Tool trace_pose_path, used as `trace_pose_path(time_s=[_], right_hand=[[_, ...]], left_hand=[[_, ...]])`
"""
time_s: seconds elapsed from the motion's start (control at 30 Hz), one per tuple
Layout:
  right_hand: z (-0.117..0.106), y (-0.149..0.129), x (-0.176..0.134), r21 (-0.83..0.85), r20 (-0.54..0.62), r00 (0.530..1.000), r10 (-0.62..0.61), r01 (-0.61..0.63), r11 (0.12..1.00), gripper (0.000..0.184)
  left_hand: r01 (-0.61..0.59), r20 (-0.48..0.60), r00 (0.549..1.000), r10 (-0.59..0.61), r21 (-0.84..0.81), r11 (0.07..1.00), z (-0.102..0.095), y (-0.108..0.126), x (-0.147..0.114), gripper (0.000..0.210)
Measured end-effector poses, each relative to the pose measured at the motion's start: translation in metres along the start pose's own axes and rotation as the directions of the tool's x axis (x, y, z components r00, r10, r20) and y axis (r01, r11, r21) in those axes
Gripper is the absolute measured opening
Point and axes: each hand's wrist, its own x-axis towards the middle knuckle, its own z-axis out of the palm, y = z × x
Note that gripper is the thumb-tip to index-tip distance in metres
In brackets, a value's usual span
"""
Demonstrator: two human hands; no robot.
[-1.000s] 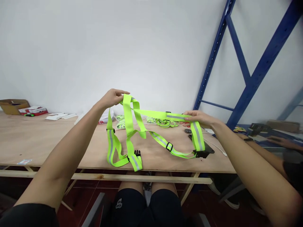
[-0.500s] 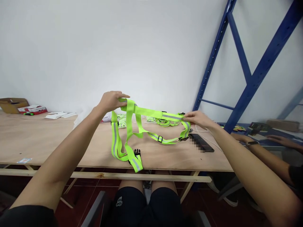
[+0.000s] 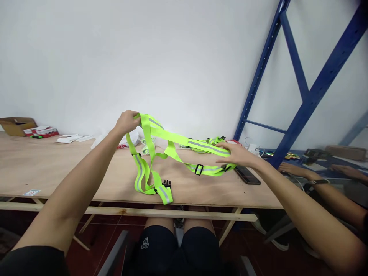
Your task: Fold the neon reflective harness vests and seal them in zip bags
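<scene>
A lime-yellow reflective strap vest (image 3: 176, 138) with grey stripes is held up above the table. My left hand (image 3: 127, 122) is closed on its upper left corner. At the other end, my right hand (image 3: 238, 154) has its thumb and fingers around the upper strap, the fingertips somewhat apart. Lower straps hang in loops; a black slider (image 3: 198, 169) sits on one of them. A black buckle prong (image 3: 167, 184) lies near the table's front edge, beside a strap end. Part of the vest behind my right hand is hidden.
More lime straps (image 3: 215, 141) lie behind the vest on the wooden table (image 3: 71, 168). A phone (image 3: 247, 176) rests to the right. An open carton (image 3: 17, 125) and white papers (image 3: 73, 138) are at left. A blue rack post (image 3: 263, 73) rises at right, near another person's arm (image 3: 319, 182).
My left hand has moved left and drawn the vest's corner along. My right hand has shifted slightly right and down, its fingers more spread. The upper strap now slopes more steeply.
</scene>
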Motion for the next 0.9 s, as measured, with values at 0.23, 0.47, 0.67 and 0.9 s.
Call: trace_pose_path(time_s=[0.23, 0.47, 0.67, 0.9], right_hand=[[0.007, 0.015, -0.008, 0.080, -0.063, 0.997, -0.052, 0.057, 0.995, 0.035], [0.009, -0.007, 0.002, 0.509, 0.120, 0.979, 0.165, -0.203, 0.837, 0.069], [0.018, -0.035, 0.017, 0.621, 0.145, 0.984, 0.104, -0.173, 0.765, 0.065], [0.026, -0.072, 0.030, 0.582, 0.230, 0.971, -0.064, -0.085, 0.809, 0.062]], left_hand=[[0.230, 0.294, 0.946, -0.138, -0.306, 0.924, -0.007, -0.008, -0.005, 0.018], [0.270, 0.469, 0.877, -0.107, -0.297, 0.916, 0.003, 0.024, -0.009, 0.013], [0.164, 0.531, 0.847, 0.031, -0.316, 0.934, 0.027, 0.056, -0.018, 0.023], [0.168, 0.528, 0.840, 0.125, -0.473, 0.865, 0.071, 0.084, -0.031, 0.018]])
